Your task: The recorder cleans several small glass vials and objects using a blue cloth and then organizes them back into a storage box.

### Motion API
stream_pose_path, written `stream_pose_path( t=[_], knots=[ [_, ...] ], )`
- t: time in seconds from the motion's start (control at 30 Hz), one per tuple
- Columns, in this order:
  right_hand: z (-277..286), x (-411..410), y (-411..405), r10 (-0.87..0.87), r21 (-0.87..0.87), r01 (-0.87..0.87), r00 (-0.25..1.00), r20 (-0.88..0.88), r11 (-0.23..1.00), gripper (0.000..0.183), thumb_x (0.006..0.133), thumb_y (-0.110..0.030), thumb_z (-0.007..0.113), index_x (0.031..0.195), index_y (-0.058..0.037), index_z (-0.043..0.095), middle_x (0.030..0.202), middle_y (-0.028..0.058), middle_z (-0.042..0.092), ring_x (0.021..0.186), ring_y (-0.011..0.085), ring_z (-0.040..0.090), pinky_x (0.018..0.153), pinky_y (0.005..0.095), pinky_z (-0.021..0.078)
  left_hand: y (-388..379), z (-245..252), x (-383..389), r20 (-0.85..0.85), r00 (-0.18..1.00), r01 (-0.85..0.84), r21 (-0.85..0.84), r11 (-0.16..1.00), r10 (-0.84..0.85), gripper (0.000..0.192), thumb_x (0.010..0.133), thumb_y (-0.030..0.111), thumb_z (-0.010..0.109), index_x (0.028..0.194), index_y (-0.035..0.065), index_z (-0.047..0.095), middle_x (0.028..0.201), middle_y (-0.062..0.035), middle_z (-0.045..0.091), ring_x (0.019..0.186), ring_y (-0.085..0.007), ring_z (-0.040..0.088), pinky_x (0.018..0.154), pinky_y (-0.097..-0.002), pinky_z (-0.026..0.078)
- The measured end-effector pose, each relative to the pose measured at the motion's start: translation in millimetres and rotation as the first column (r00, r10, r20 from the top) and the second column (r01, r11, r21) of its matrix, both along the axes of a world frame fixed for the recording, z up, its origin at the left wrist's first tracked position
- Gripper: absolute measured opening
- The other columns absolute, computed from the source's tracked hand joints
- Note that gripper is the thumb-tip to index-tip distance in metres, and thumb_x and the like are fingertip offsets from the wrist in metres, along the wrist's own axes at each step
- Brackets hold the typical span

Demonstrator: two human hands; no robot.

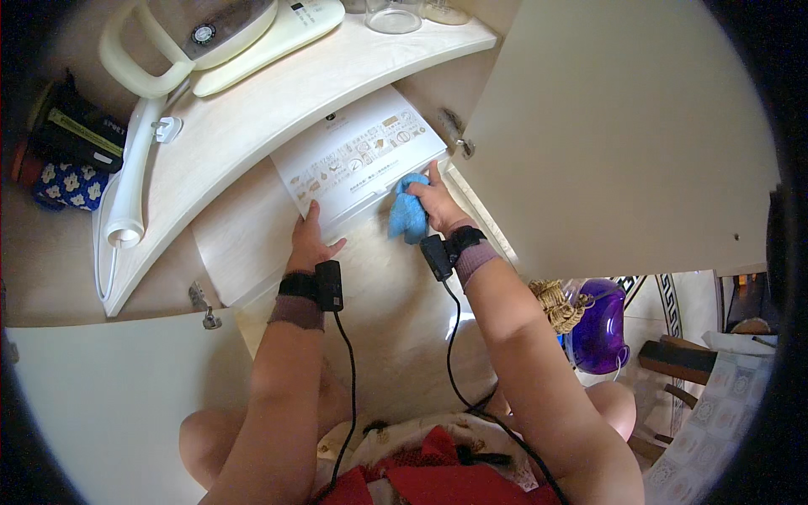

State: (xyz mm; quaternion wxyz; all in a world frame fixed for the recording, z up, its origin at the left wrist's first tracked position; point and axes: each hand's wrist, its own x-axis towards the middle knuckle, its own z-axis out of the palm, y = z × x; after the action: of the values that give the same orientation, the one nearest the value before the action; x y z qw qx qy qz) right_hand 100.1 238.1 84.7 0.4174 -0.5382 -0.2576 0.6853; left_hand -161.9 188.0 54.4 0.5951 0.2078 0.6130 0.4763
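A flat white cardboard box (360,158) with printed drawings and writing lies on the cabinet's bottom panel, partly under a curved shelf. My left hand (312,240) is at the box's near left corner, fingers along its side and thumb apart. A crumpled light-blue cloth (408,211) hangs from my right hand (435,199), which touches the box's near right corner. The fingers under or behind the box are hidden. Both wrists wear black straps with small cabled devices.
Above is the curved shelf (252,126) with a cream appliance (271,47), a plug (168,129) and a glass (394,16). Open cabinet doors stand at left (126,391) and right (618,145). A purple container (596,328) and woven straw item (555,306) are at right.
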Motion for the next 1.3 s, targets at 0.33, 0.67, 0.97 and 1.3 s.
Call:
stream_pose_path(
  t=[0.33,0.67,0.97,1.3],
  knots=[
    [-15.6,5.4,-5.2,0.019,-0.004,-0.020,0.976,-0.219,1.000,0.087,0.079,-0.007,0.059,0.151,-0.0044,0.010,0.136,0.0216,0.042,0.110,0.0305,0.055,0.088,0.0425,0.0516,-7.1,33.7,9.5,-0.707,0.629,0.478,0.023,0.878,-0.324,0.065,0.085,0.024,0.071,0.127,-0.0138,0.038,0.117,-0.0162,0.059,0.096,-0.0286,0.065,0.083,-0.0371,0.054],
    [0.2,-10.7,-12.4,-0.035,-0.026,0.026,0.903,-0.428,0.999,0.030,0.081,-0.009,0.054,0.109,0.0002,0.055,0.098,0.0123,0.063,0.085,0.0264,0.064,0.081,0.0424,0.0536,-15.1,39.2,33.4,0.438,0.719,-0.325,-0.476,0.817,0.540,0.067,0.075,0.051,0.075,0.126,0.0191,0.046,0.126,-0.0078,0.042,0.119,-0.0175,0.044,0.110,-0.0443,0.022],
    [41.9,-19.2,-15.7,-0.092,0.075,0.156,0.838,-0.538,0.985,0.024,0.082,-0.007,0.050,0.103,0.0005,0.057,0.096,0.0133,0.063,0.085,0.0263,0.063,0.081,0.0419,0.0542,-8.2,98.1,38.4,0.429,0.753,-0.424,-0.262,0.867,0.499,0.061,0.071,0.055,0.072,0.110,0.0162,0.048,0.098,-0.0037,0.041,0.087,-0.0163,0.043,0.093,-0.0376,0.037],
    [38.5,-27.0,-26.2,-0.071,0.038,0.099,0.887,-0.456,0.994,0.039,0.087,-0.022,0.066,0.114,0.0019,0.051,0.097,0.0114,0.060,0.085,0.0240,0.063,0.075,0.0390,0.0553,-25.6,60.2,24.0,0.607,0.589,-0.404,-0.350,0.845,0.533,0.057,0.077,0.038,0.071,0.123,0.0139,0.048,0.120,-0.0076,0.053,0.113,-0.0241,0.050,0.100,-0.0370,0.039]
  ],
)
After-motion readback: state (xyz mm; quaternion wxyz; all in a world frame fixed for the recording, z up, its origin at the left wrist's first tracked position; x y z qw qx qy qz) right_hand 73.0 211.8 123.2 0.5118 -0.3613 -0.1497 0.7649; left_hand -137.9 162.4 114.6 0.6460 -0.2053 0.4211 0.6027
